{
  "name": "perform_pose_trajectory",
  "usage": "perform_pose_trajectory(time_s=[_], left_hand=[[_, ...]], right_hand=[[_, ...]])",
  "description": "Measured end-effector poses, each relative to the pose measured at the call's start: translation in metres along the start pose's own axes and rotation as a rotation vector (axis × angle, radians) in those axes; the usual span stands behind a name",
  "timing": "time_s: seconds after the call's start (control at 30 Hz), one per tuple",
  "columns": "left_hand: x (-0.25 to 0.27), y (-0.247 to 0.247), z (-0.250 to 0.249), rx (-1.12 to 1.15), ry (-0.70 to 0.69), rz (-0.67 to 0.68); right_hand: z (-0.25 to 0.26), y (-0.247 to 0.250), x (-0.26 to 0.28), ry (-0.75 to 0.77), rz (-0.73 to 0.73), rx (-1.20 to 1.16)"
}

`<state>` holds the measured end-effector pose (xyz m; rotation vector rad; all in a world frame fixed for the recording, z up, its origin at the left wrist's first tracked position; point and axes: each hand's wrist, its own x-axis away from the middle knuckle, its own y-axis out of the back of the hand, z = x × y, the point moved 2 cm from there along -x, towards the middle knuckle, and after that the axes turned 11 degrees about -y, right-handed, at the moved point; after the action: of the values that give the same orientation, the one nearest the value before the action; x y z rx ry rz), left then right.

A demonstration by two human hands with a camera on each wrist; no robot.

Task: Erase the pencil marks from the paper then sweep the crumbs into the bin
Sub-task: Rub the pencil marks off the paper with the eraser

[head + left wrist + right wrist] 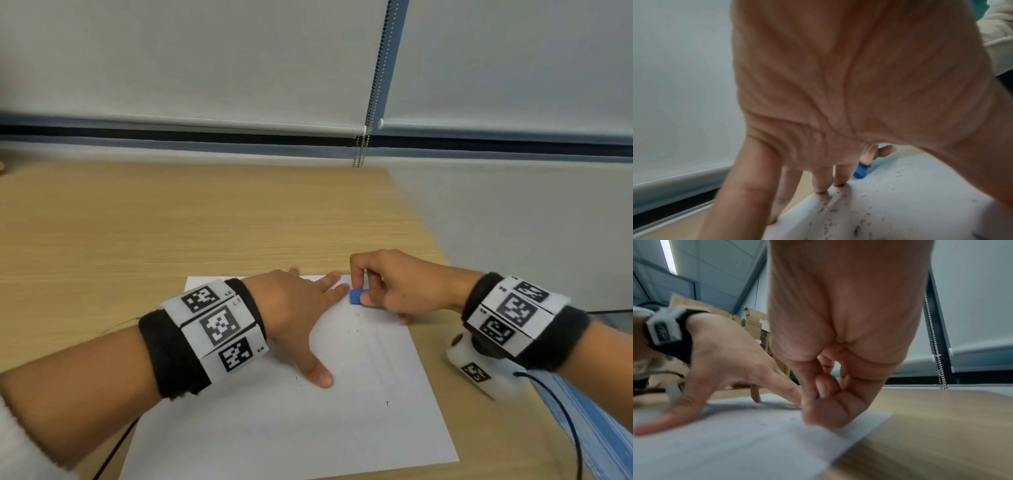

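A white sheet of paper (pixel 342 421) lies on the wooden desk (pixel 171 222). My left hand (pixel 301 308) presses flat on the sheet's upper part, fingers spread and straight. My right hand (pixel 383 287) pinches a small blue eraser (pixel 358 296) between thumb and fingers, its end on the paper near the top right corner. The eraser (pixel 860 172) shows past my left fingers (pixel 821 181) in the left wrist view. Dark crumbs (pixel 859 227) are scattered over the paper (pixel 910 203). Faint pencil lines (pixel 383 363) run down the sheet. My right hand's (pixel 824 395) curled fingers hide the eraser in the right wrist view.
The desk's right edge (pixel 428 233) is close to the paper; grey floor lies beyond. Window blinds with a bead chain (pixel 373 85) hang behind the desk. Cardboard boxes (pixel 715 311) stand to the left. No bin is in view.
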<state>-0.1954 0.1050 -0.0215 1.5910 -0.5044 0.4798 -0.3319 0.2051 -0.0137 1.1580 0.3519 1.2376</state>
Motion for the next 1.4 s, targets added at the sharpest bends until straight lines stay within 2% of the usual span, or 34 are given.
perform_pose_trajectory(time_s=[0.13, 0.17, 0.3, 0.47, 0.6, 0.67, 0.7, 0.8, 0.83, 0.87, 1.0, 1.03, 1.07, 1.2, 1.23, 1.4], left_hand=[[0.0, -0.002, 0.0, 0.005, 0.005, -0.007], [0.0, -0.002, 0.0, 0.007, 0.0, -0.008], [0.0, -0.001, 0.001, 0.011, 0.008, 0.0], [-0.002, -0.003, 0.002, 0.003, 0.014, 0.007], [-0.001, 0.0, -0.001, 0.002, 0.01, 0.014], [-0.001, 0.0, 0.001, 0.007, 0.015, 0.017], [-0.001, 0.0, 0.002, 0.007, 0.017, 0.017], [-0.002, -0.001, 0.002, 0.0, 0.022, 0.023], [-0.003, -0.002, 0.001, 0.0, 0.022, 0.027], [-0.003, -0.001, 0.001, 0.0, 0.02, 0.029], [-0.004, -0.001, 0.001, -0.02, 0.02, 0.031], [-0.003, -0.001, 0.001, -0.031, 0.021, 0.03], [-0.003, 0.0, 0.001, -0.043, 0.021, 0.027], [-0.003, 0.002, -0.002, -0.109, 0.021, 0.015], [-0.004, 0.002, -0.003, -0.127, 0.019, 0.015], [-0.005, 0.004, -0.005, -0.189, 0.021, -0.002]], right_hand=[[0.004, -0.005, 0.016, 0.036, 0.233, 0.093], [0.005, -0.004, 0.014, 0.031, 0.226, 0.105], [0.003, 0.002, -0.002, 0.019, 0.018, 0.066], [0.004, -0.008, 0.018, 0.054, 0.209, 0.091], [0.003, 0.001, -0.004, 0.045, -0.031, 0.085], [0.002, 0.002, -0.004, 0.025, -0.06, 0.047], [0.001, 0.0, 0.002, 0.025, -0.014, 0.031], [0.001, -0.009, 0.026, 0.024, 0.243, 0.052], [0.001, -0.009, 0.028, 0.017, 0.27, 0.067], [0.001, -0.007, 0.025, 0.01, 0.238, 0.073], [-0.007, 0.007, -0.005, -0.004, -0.115, 0.096], [-0.009, 0.007, -0.007, -0.002, -0.147, 0.088], [-0.012, 0.006, -0.006, 0.003, -0.128, 0.077], [-0.011, -0.001, 0.012, 0.039, 0.141, 0.104], [-0.011, 0.001, 0.011, 0.035, 0.131, 0.114], [-0.014, 0.01, -0.011, -0.029, -0.152, 0.121]])
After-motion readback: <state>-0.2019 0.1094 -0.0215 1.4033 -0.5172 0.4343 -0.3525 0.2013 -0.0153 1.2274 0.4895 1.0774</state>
